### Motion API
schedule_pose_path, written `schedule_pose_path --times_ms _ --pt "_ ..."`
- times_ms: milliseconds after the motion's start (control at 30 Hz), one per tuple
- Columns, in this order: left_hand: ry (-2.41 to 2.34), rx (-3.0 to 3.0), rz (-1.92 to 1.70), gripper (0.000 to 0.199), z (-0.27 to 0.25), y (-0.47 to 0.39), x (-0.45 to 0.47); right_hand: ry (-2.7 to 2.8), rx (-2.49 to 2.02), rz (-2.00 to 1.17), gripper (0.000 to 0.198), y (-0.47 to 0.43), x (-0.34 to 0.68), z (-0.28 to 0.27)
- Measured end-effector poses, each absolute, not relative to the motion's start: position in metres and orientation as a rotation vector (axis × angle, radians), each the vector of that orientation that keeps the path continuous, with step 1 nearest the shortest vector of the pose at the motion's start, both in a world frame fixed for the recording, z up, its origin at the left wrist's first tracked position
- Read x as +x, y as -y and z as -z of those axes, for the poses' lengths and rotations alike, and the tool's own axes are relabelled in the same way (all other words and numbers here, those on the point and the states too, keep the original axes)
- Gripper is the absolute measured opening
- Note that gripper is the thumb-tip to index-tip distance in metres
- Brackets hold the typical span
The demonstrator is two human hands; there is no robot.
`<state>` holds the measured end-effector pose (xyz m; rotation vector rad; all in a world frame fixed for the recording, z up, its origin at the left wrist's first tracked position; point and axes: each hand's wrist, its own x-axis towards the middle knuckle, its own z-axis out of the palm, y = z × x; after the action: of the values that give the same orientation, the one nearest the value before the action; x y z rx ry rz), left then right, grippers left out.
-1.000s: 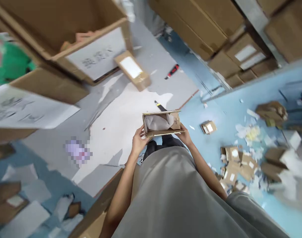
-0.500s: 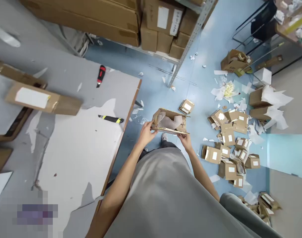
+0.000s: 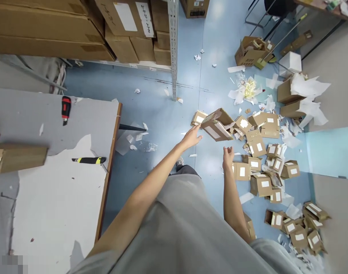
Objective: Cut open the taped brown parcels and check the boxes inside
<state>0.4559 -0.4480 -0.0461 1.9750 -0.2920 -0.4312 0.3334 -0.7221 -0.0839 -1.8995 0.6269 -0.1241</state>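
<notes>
An open cardboard box (image 3: 215, 129) with a white label hangs tilted in the air over the floor, in front of my hands. My left hand (image 3: 192, 137) reaches toward its left corner with fingers stretched out, not wrapped around it. Whether the fingertips still touch the cardboard I cannot tell. My right hand (image 3: 228, 156) is below and right of the box, apart from it, with loosely bent fingers and nothing in them. A smaller labelled box (image 3: 199, 118) lies on the floor just behind the tilted one.
Many opened boxes (image 3: 262, 185) and paper scraps litter the floor on the right. To the left, the table (image 3: 62, 198) bears a black-and-yellow cutter (image 3: 88, 160), a red-and-black cutter (image 3: 65, 109) and a long carton (image 3: 22, 158). A metal shelf post (image 3: 174, 49) stands ahead.
Both hands have let go of the box, which has moved right and tipped over. The hands have come apart and shifted right. The view has turned right, away from the table.
</notes>
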Motion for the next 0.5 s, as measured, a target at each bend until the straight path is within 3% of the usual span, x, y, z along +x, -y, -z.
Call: schedule_pose_path --times_ms 233,500 --pt "-0.149 1.902 0.428 0.052 0.081 0.365 0.379 -0.512 -1.925 -0.232 0.068 0.653 0.346 0.125" --pt "-0.807 1.651 0.105 0.046 0.073 0.224 0.239 0.019 -1.899 -0.722 0.063 0.483 0.408 0.136"
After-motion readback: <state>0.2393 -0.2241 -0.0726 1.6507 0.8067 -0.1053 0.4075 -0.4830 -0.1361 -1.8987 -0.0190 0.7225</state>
